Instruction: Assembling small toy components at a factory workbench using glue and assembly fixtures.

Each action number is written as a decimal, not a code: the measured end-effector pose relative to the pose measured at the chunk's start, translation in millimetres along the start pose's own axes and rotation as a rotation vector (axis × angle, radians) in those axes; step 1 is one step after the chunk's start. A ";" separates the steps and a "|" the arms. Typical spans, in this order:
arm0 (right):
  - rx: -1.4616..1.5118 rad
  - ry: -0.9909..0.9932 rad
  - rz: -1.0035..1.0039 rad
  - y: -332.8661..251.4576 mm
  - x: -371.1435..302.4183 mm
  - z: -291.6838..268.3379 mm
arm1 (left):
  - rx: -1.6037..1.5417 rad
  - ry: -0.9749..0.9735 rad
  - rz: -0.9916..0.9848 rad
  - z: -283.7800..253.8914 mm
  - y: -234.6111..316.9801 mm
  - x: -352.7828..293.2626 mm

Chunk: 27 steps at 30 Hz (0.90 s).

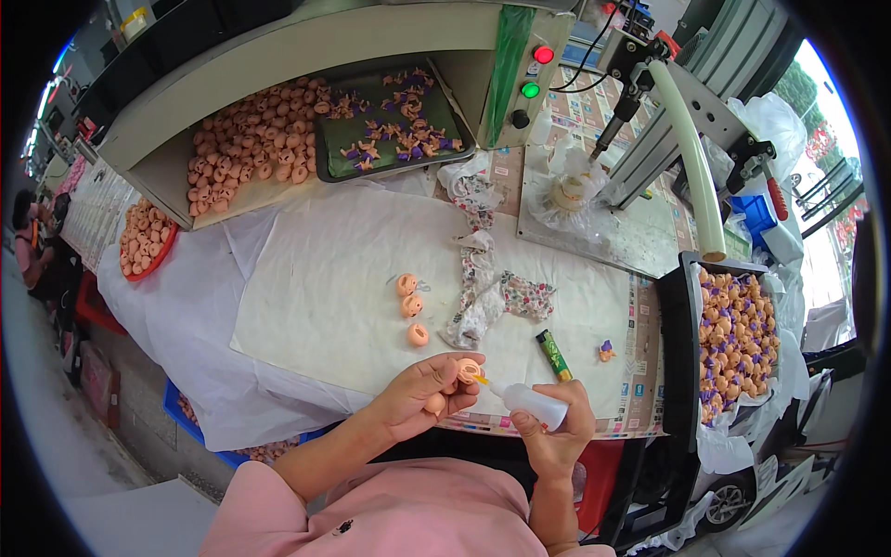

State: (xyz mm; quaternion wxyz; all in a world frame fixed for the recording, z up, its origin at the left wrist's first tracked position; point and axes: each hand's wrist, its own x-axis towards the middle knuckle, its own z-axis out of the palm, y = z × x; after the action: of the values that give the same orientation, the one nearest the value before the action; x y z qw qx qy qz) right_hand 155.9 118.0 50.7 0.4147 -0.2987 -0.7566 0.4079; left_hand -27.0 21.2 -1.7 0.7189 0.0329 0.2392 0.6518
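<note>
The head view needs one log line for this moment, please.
left hand: holds peach pieces; right hand: holds white bottle; yellow tip: at one piece

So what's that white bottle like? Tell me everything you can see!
The white bottle looks like smooth, cloudy plastic, with a rounded shoulder and a thin, yellow-tipped nozzle. The right grip holds it tilted, below the green tube in view, nozzle pointing left toward a peach ball in the left grip. I can't tell whether they touch.
</note>
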 end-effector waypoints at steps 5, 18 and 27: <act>-0.026 0.013 -0.008 2.5 0.5 0.3 | -0.011 -0.004 0.002 1.4 -0.2 0.2; -0.081 0.062 -0.028 -9.8 -1.5 -11.3 | -0.012 0.017 0.030 5.6 -4.2 0.4; -0.053 0.061 -0.034 -7.9 -3.3 -12.2 | -0.017 0.021 0.025 2.8 -7.0 0.9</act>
State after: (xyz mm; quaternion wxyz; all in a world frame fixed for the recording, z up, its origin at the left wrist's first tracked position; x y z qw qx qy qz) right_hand 167.2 116.0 60.3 0.4364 -0.3092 -0.7590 0.3713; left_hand -19.4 21.8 -2.0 0.7082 0.0228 0.2407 0.6633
